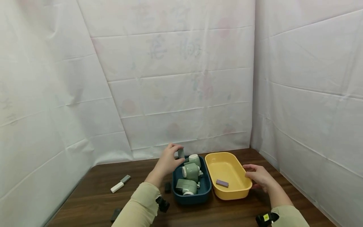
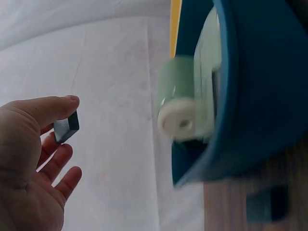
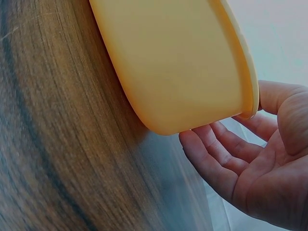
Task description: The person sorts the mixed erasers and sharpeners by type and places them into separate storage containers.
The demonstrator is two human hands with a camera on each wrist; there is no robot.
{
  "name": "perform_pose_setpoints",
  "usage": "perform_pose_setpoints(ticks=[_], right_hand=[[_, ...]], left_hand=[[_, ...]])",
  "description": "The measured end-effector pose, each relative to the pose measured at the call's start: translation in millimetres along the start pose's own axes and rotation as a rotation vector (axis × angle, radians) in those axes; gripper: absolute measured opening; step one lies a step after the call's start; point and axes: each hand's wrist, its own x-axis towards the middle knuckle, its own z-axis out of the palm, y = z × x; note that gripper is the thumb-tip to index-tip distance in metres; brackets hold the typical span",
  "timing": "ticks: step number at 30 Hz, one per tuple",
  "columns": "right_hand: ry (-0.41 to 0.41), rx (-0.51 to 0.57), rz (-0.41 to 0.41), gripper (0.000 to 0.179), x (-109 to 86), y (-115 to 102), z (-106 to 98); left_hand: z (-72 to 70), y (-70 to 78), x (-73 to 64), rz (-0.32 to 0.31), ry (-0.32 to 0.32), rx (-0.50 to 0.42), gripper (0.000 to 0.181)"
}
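My left hand (image 1: 166, 160) is raised over the far left rim of the dark blue bin (image 1: 193, 199). It pinches a small dark grey block (image 2: 66, 127) between thumb and fingers; the other fingers are loosely bent. Inside the blue bin lie pale green toy-like pieces with white round ends (image 1: 190, 172), one of them also showing as a green cylinder (image 2: 176, 91) in the left wrist view. My right hand (image 1: 261, 177) holds the right side of the yellow bin (image 1: 228, 168), thumb at the rim and fingers against the outer wall (image 3: 178, 72). A purple block (image 1: 222, 183) lies inside the yellow bin.
On the brown wooden table (image 1: 85, 198), a white block (image 1: 117, 187) and a grey block (image 1: 125, 179) lie at the left. A black block (image 1: 168, 187) sits beside the blue bin, and a dark block (image 1: 116, 215) lies near my left sleeve. White cloth (image 1: 175, 78) hangs behind and at both sides.
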Motion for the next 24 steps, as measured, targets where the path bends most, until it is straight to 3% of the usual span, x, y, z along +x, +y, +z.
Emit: perform_pose_setpoints(ticks=[8,24], right_hand=[[0.001,-0.004,0.001,0.055,0.0,0,0],[-0.008,-0.011,-0.021,0.057,-2.1,-1,-7]], left_hand=[[30.2,28.9,10.5,0.035,-0.064,-0.012,0.046],[87.1,91.7,26.8,-0.009,-0.174,0.000,0.045]])
